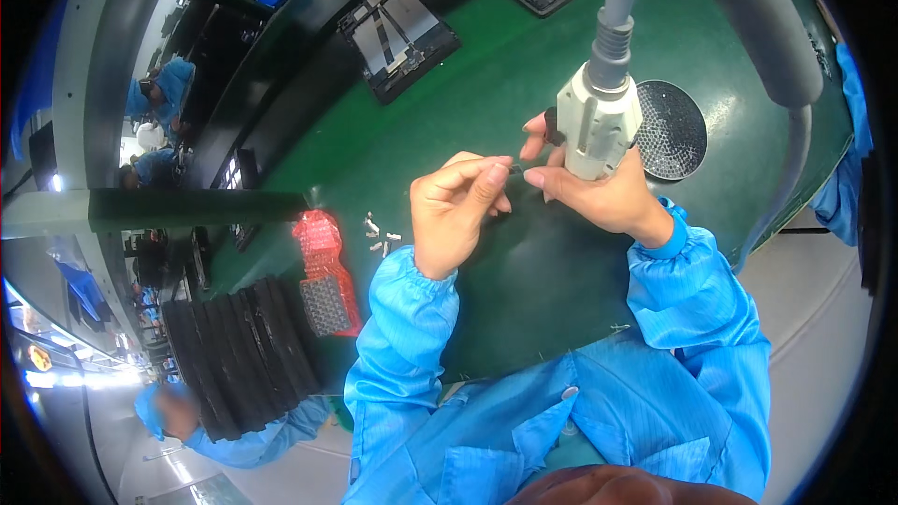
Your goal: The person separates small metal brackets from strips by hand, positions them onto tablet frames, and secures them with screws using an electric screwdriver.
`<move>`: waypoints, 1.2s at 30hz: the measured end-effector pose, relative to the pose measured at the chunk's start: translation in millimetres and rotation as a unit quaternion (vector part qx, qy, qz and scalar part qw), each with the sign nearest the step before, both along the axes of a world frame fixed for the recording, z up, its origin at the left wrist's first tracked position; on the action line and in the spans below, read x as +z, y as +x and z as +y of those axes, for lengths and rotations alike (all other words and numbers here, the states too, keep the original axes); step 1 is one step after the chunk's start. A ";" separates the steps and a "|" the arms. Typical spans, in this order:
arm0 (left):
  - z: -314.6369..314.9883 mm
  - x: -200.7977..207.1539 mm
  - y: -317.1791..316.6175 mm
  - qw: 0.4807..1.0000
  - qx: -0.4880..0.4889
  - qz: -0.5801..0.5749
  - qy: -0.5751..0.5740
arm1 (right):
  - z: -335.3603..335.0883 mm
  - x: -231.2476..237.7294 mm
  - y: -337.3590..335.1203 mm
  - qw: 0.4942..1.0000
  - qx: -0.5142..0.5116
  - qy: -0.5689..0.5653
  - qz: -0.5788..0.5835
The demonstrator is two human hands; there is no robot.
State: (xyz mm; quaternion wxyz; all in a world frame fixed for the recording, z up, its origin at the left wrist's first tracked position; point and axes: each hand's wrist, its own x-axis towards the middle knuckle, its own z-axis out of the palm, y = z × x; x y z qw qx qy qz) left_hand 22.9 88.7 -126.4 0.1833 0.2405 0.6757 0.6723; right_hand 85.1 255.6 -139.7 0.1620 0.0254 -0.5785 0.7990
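Observation:
My left hand (pixel 460 204) is closed, with thumb and forefinger pinched on a tiny piece (pixel 515 169) too small to name. Facing it, my right hand (pixel 613 198) points its thumb at that piece, while a fingertip shows above the thumb. A white device head (pixel 597 123) on a grey corrugated hose (pixel 613 33) covers much of the right hand. Whether the right hand grips it is hidden. Beside the right fingers is a small black part (pixel 554 127). Several small white-and-metal pieces (pixel 381 236) lie on the green mat (pixel 524 281) left of my left hand.
Red bubble wrap (pixel 321 236) and a grey gridded block (pixel 325 306) lie left of my forearm, near stacked black slabs (pixel 238 355). Opened tablet-like devices (pixel 399 37) rest at the far side. A round dark dish (pixel 672 131) sits right. Grey tubing (pixel 762 23) hangs overhead. Co-workers sit at left.

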 end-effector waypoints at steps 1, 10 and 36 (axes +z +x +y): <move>2.2 0.5 1.9 1.000 -0.003 -0.020 0.010 | -1.4 -3.0 -0.9 1.000 -0.001 0.003 0.006; 10.0 -24.1 14.8 0.981 0.071 0.142 0.108 | 2.0 0.7 0.4 0.997 -0.056 0.039 -0.032; 37.6 107.4 50.1 0.812 -0.196 0.070 0.545 | 14.8 1.7 1.6 0.987 -0.127 0.100 0.017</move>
